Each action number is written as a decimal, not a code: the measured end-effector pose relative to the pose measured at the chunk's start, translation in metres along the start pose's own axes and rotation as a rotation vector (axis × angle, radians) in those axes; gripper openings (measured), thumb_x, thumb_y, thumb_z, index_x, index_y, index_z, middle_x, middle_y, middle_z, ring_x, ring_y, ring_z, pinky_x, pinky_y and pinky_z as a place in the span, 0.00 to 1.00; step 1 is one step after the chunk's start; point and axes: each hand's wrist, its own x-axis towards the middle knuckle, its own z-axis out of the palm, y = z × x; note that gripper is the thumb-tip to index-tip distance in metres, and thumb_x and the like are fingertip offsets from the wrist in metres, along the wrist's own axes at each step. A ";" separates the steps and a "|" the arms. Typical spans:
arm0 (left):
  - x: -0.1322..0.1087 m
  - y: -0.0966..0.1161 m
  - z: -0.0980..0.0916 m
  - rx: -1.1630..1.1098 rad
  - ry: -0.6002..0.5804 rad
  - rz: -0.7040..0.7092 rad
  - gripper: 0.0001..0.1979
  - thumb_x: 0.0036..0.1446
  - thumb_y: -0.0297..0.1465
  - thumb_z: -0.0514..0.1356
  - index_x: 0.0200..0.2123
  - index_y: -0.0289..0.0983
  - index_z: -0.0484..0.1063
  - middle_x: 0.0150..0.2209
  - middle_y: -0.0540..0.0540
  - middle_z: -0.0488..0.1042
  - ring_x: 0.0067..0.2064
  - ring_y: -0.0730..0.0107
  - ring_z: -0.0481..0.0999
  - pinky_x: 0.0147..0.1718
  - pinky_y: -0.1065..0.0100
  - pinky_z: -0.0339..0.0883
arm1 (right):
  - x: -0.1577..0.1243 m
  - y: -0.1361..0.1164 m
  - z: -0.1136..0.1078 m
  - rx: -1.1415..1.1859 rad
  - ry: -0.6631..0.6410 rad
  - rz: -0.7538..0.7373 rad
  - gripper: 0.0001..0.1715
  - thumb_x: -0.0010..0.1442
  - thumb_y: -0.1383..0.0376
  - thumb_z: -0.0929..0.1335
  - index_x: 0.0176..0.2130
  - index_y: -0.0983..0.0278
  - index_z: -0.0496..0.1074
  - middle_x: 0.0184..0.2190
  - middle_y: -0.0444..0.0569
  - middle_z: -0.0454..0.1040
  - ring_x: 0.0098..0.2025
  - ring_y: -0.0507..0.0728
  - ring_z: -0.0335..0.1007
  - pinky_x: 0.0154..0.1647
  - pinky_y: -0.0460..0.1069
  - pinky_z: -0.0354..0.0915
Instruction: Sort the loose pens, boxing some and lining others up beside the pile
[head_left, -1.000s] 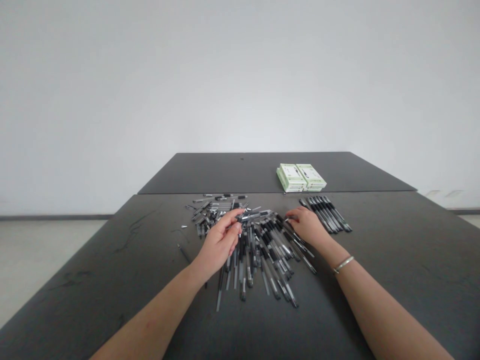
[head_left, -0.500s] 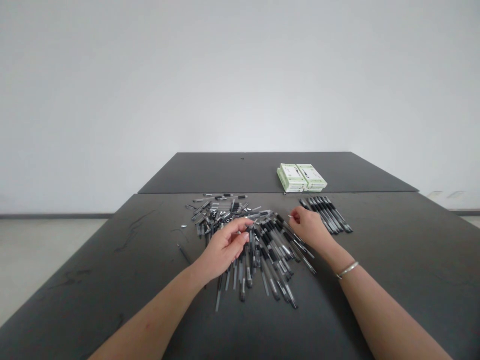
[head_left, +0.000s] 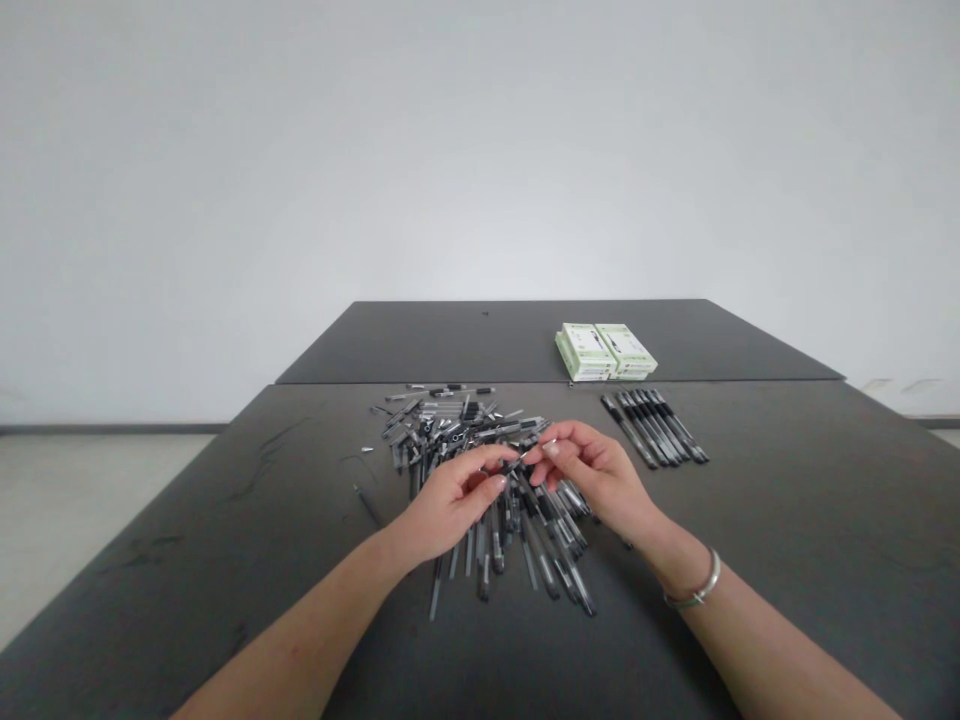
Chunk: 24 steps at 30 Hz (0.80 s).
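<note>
Over a heap of pen parts (head_left: pixel 439 425), my two hands meet with their fingertips nearly touching. My left hand (head_left: pixel 454 500) is closed in a pinch on a dark pen barrel (head_left: pixel 511 466), most of it hidden by the fingers. My right hand (head_left: pixel 589 470) pinches a small silver pen part at the barrel's end; the fingers cover nearly all of it, so its exact shape cannot be made out. Beneath and in front of the hands, clear pens with black grips (head_left: pixel 559 555) lie fanned out towards me.
To the right lies a neat row of several pens (head_left: pixel 654 428). Green and white boxes (head_left: pixel 606 352) stand stacked on the far table section, behind the seam. A small silver tip (head_left: pixel 367 450) and a single dark stick (head_left: pixel 367 505) lie left of the heap.
My right hand has moved left from beside the pen row to my left hand's fingertips, carrying the small silver part. My left hand has stayed almost in place.
</note>
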 end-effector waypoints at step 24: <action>0.001 0.002 -0.002 0.239 -0.077 0.150 0.13 0.63 0.30 0.55 0.49 0.38 0.74 0.42 0.43 0.76 0.41 0.64 0.75 0.42 0.65 0.68 | -0.005 0.000 -0.004 -0.421 -0.050 -0.153 0.10 0.58 0.61 0.71 0.38 0.64 0.78 0.30 0.48 0.77 0.30 0.52 0.70 0.31 0.47 0.67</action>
